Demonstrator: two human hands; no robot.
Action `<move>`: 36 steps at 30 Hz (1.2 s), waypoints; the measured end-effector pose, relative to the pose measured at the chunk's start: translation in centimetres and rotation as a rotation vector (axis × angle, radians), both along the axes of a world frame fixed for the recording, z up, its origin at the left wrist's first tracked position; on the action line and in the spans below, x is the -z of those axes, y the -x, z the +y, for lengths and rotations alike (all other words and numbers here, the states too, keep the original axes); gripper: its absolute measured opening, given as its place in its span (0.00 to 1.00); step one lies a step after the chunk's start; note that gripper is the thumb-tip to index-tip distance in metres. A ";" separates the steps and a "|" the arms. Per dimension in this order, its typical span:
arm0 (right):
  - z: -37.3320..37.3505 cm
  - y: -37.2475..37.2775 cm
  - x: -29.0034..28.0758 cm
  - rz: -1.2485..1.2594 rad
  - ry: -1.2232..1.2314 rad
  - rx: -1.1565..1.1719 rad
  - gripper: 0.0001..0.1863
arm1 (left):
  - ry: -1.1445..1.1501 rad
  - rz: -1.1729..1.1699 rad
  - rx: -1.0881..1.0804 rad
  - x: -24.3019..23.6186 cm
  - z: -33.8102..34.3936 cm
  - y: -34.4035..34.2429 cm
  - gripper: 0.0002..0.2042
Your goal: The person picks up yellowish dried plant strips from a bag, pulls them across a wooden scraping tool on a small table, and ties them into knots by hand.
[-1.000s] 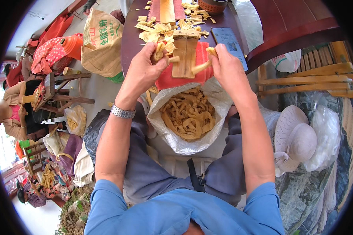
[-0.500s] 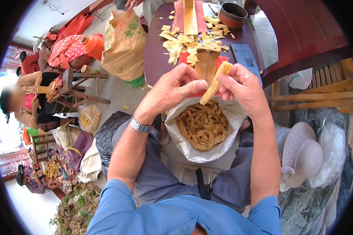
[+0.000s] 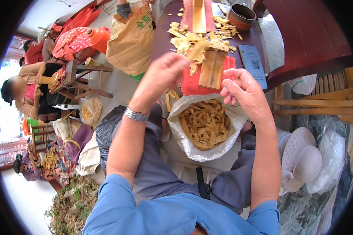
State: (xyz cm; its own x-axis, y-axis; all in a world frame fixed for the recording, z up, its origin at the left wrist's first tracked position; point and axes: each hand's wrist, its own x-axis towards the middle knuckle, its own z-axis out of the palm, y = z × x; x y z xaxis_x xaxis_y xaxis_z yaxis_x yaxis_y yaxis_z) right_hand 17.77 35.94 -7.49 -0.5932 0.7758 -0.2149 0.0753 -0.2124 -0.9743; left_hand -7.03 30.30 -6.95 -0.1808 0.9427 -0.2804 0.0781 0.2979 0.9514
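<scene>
My left hand (image 3: 162, 76), with a metal watch (image 3: 135, 114) on its wrist, is raised near the pale yellow shavings (image 3: 184, 43) on the dark red table (image 3: 164, 23). Its fingers are smeared by motion, so whether it grips a shaving is unclear. My right hand (image 3: 241, 90) hangs over the sack's upper right rim, fingers loosely curled and apart, holding nothing. Between the hands, a wooden block (image 3: 213, 70) lies on red cloth (image 3: 192, 80). Below stands a white sack (image 3: 182, 135) of yellow-brown strips (image 3: 206, 127). Some yellow strips (image 3: 168, 100) show beside its left rim.
A phone (image 3: 253, 64) and a brown bowl (image 3: 242, 17) rest on the table. Left of it stands a tan bag (image 3: 129, 45), with another person's hand above. A seated person (image 3: 31, 90) works at a wooden bench (image 3: 68, 76). To my right lies a pale hat (image 3: 306, 160).
The thick yellow strip held in my right hand is gone from it. My left hand has moved up and left, the right slightly right and down. More of the wooden block shows.
</scene>
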 end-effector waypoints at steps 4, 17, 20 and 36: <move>0.6 -0.4 0.6 -0.014 -0.008 -0.055 0.14 | -0.243 0.289 -0.207 2.3 2.9 3.0 0.12; -0.4 -1.5 0.5 -0.257 -0.103 -0.031 0.12 | -0.060 0.299 -0.462 3.8 -0.8 13.7 0.12; -0.3 -1.3 1.2 -0.282 -0.134 -0.065 0.11 | 0.101 0.356 -0.405 6.1 -0.8 15.8 0.13; -1.1 -2.4 3.4 -0.400 -0.148 -0.339 0.13 | -0.004 0.183 -0.226 4.1 -3.8 12.9 0.15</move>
